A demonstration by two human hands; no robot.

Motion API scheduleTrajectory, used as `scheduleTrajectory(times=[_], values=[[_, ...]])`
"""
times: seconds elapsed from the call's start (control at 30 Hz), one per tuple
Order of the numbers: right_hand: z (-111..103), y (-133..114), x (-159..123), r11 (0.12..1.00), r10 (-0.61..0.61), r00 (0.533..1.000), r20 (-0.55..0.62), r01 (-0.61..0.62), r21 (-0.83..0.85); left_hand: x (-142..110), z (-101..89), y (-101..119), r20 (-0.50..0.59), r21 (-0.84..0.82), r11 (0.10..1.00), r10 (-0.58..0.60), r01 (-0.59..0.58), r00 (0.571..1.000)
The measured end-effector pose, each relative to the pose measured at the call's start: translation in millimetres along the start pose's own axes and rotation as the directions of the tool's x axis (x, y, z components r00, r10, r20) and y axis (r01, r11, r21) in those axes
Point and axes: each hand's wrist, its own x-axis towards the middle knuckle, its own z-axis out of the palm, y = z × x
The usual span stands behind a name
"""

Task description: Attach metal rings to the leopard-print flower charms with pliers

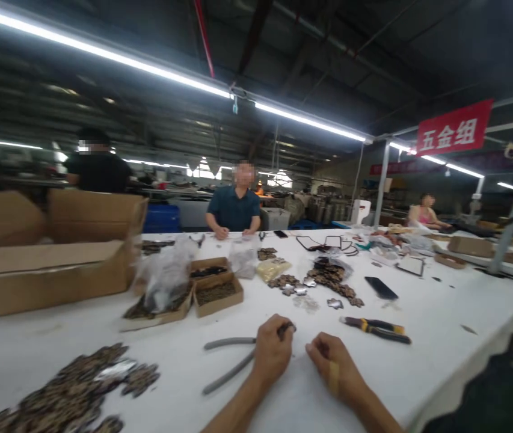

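Observation:
My left hand point(272, 355) rests on the white table point(436, 313), fingers closed around the head of grey-handled pliers point(229, 361); the two grey handles stick out to the left. My right hand point(332, 364) lies just to its right in a loose fist, with a plaster on its back; whether it pinches anything is not visible. A second pair of pliers with black and yellow handles point(376, 329) lies a little beyond my right hand. Dark metal ornaments point(332, 279) are heaped further out in the middle.
A pile of dark metal pieces point(71, 391) lies at the near left. Cardboard boxes point(58, 264) and small open trays point(215, 291) stand at the left. A phone point(381, 287) lies right of centre. A person in a dark shirt point(234, 207) sits opposite; others work at left and right.

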Motion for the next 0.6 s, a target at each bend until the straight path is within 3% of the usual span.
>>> scheduleTrajectory(times=[0.13,0.6], values=[[2.9,6.3,-5.7,1.0,0.013,0.999,0.052,-0.013,0.006,-7.9,-0.8,2.1,-0.019,-0.01,0.999,-0.037,0.037,0.999],[4.6,3.1,-8.2,0.999,0.036,0.998,0.053,-0.036,-0.007,-10.9,-2.5,2.6,-0.017,-0.045,0.997,-0.062,0.061,0.998]])
